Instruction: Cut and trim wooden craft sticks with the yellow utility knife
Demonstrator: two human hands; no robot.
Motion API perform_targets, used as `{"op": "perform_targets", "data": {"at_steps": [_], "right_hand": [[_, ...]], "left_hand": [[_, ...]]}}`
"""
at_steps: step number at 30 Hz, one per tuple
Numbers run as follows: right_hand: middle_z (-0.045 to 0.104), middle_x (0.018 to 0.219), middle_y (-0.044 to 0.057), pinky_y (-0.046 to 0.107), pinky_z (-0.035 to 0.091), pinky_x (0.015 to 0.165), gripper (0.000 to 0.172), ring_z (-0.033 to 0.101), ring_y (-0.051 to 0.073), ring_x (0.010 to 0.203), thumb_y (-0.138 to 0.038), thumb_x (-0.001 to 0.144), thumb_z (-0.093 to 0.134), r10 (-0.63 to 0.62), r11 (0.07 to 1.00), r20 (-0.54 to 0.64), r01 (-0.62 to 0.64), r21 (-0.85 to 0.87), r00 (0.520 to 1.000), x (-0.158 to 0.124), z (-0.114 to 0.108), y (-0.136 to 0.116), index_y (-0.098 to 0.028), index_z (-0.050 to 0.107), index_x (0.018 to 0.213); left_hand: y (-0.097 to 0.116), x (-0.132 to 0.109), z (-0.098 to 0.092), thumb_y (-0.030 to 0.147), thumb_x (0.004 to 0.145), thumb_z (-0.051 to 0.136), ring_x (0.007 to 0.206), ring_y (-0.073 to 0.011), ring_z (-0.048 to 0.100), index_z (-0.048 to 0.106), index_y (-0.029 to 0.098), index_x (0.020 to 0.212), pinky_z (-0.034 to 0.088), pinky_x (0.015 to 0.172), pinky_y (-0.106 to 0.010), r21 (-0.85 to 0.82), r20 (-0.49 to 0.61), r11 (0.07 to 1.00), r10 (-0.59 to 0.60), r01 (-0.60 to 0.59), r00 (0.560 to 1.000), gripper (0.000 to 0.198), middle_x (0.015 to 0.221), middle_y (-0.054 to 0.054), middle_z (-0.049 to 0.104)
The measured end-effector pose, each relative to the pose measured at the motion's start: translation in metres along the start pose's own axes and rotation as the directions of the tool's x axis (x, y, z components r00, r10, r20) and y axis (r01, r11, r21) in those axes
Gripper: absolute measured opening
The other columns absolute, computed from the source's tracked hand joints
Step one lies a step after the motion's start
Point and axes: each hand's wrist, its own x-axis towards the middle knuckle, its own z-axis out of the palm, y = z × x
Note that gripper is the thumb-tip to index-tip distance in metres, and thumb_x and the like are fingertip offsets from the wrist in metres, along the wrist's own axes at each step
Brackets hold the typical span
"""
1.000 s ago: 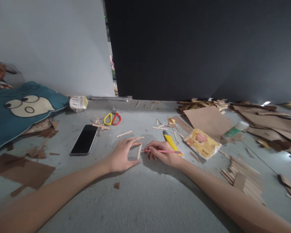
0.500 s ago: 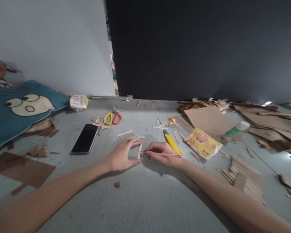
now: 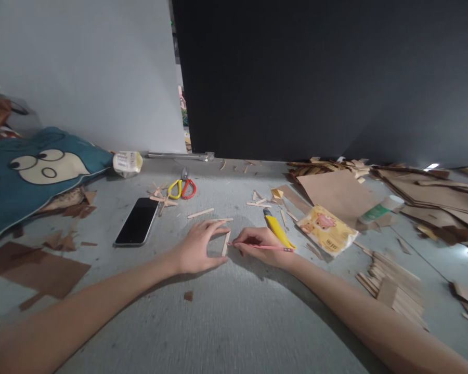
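Between the thumb and fingertips of my left hand (image 3: 197, 246) is a short wooden craft stick (image 3: 225, 243), gripped by its two ends against the tabletop. My right hand (image 3: 259, 244) is closed around a pink pencil (image 3: 271, 248), whose tip meets the stick's right edge. Just beyond my left fingers lies another craft stick (image 3: 226, 219), partly hidden by them. A loose stick (image 3: 200, 213) rests farther back to the left. Behind my right hand is a yellow utility knife (image 3: 277, 230).
Left of my hands are a phone (image 3: 137, 222), red-and-yellow scissors (image 3: 182, 187) and a teal cushion (image 3: 42, 176). To the right lie a yellow packet (image 3: 327, 230), a glue stick (image 3: 381, 209), a pile of craft sticks (image 3: 398, 285) and cardboard sheets (image 3: 432, 195). A dark panel (image 3: 315, 78) stands behind.
Both hands keep nearly the same pose. The pencil has shifted very slightly at the stick's edge, and the whole view has moved a little.
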Motion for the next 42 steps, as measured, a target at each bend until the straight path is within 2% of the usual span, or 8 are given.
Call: {"op": "perform_targets", "data": {"at_steps": [9,16,22,27,33,38,42], "right_hand": [[0.069,0.067,0.002,0.027,0.041,0.057,0.033,0.056,0.013,0.060,-0.051,0.095,0.067,0.013,0.999,-0.012,-0.013,-0.045,1.000,0.001,0.000,-0.001,-0.020,0.072,0.083],[0.067,0.068,0.001,0.026,0.040,0.055,0.037,0.054,0.013,0.060,-0.053,0.096,0.064,-0.027,0.999,0.048,0.028,-0.025,0.998,0.000,-0.002,-0.003,-0.020,0.072,0.084],[0.066,0.066,0.001,0.026,0.040,0.056,0.032,0.054,0.013,0.060,-0.049,0.095,0.065,0.001,1.000,0.004,0.000,-0.027,1.000,0.001,-0.001,-0.001,-0.021,0.071,0.081],[0.068,0.071,0.001,0.026,0.039,0.056,0.029,0.054,0.013,0.061,-0.046,0.095,0.066,-0.007,1.000,0.041,0.007,-0.009,0.999,0.000,-0.002,-0.005,-0.020,0.074,0.085],[0.065,0.066,0.000,0.026,0.039,0.058,0.031,0.053,0.013,0.061,-0.047,0.095,0.066,0.031,1.000,0.013,-0.031,-0.006,0.999,0.000,-0.002,-0.007,-0.020,0.071,0.081],[0.066,0.069,0.001,0.026,0.039,0.059,0.030,0.055,0.013,0.063,-0.046,0.096,0.065,0.020,1.000,0.047,-0.020,0.003,0.999,-0.001,-0.003,-0.010,-0.020,0.071,0.082],[0.065,0.067,0.000,0.025,0.038,0.057,0.033,0.053,0.012,0.060,-0.049,0.095,0.067,0.035,0.999,0.011,-0.035,0.019,0.999,0.000,-0.002,-0.008,-0.019,0.070,0.080]], "left_hand": [[0.000,0.000,0.000,0.037,0.079,0.083,0.148,-0.0361,0.049,0.053,0.032,0.150,0.035,0.125,-0.059,-0.005,-0.012,1.000,0.014,-0.014,1.000,0.077,0.154,-0.011,0.060],[0.001,0.000,0.000,0.039,0.080,0.084,0.148,-0.0360,0.049,0.054,0.032,0.151,0.035,0.125,-0.059,-0.010,-0.013,1.000,0.011,-0.011,1.000,0.077,0.156,-0.011,0.059],[-0.001,0.000,0.001,0.038,0.080,0.083,0.149,-0.0359,0.048,0.051,0.033,0.153,0.034,0.125,-0.059,-0.011,-0.010,1.000,0.020,-0.020,1.000,0.080,0.153,-0.011,0.061],[-0.001,0.000,0.001,0.038,0.081,0.083,0.149,-0.0366,0.048,0.050,0.032,0.153,0.035,0.125,-0.060,0.001,-0.006,1.000,0.011,-0.011,1.000,0.080,0.155,-0.012,0.059],[0.000,0.000,0.001,0.038,0.081,0.083,0.149,-0.0364,0.048,0.050,0.033,0.153,0.034,0.125,-0.061,0.000,-0.002,1.000,0.008,-0.008,1.000,0.080,0.154,-0.010,0.061],[-0.001,0.000,0.001,0.038,0.080,0.083,0.149,-0.0363,0.048,0.050,0.033,0.153,0.034,0.125,-0.060,0.007,-0.006,1.000,0.012,-0.012,1.000,0.080,0.155,-0.010,0.060],[0.000,0.000,0.000,0.038,0.081,0.082,0.150,-0.0362,0.047,0.051,0.032,0.153,0.034,0.125,-0.060,0.015,0.003,1.000,0.004,-0.004,1.000,0.079,0.155,-0.011,0.059]]}}
